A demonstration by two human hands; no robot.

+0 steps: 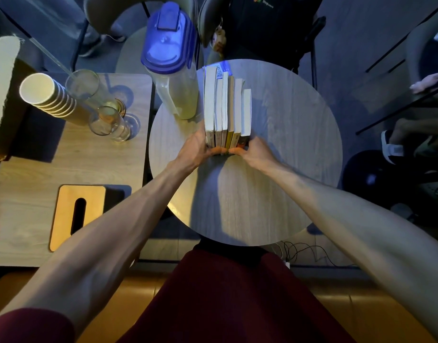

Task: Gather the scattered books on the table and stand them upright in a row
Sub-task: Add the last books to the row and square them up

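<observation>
Several books (226, 105) stand upright side by side in one row on the round wooden table (287, 144), page edges up and spines facing me. My left hand (198, 149) presses against the row's left end and near spines. Against the right end rests my right hand (252, 152). The fingertips of both hands meet in front of the spines, so the row is squeezed between them. The lower parts of the spines are hidden by my fingers.
A tall clear pitcher with a blue lid (172, 60) stands just left of the books. On the left side table (129, 149) are stacked paper cups (47, 95), two glasses (106, 120) and a wooden tissue box (77, 216). A person in dark clothes (267, 26) sits behind.
</observation>
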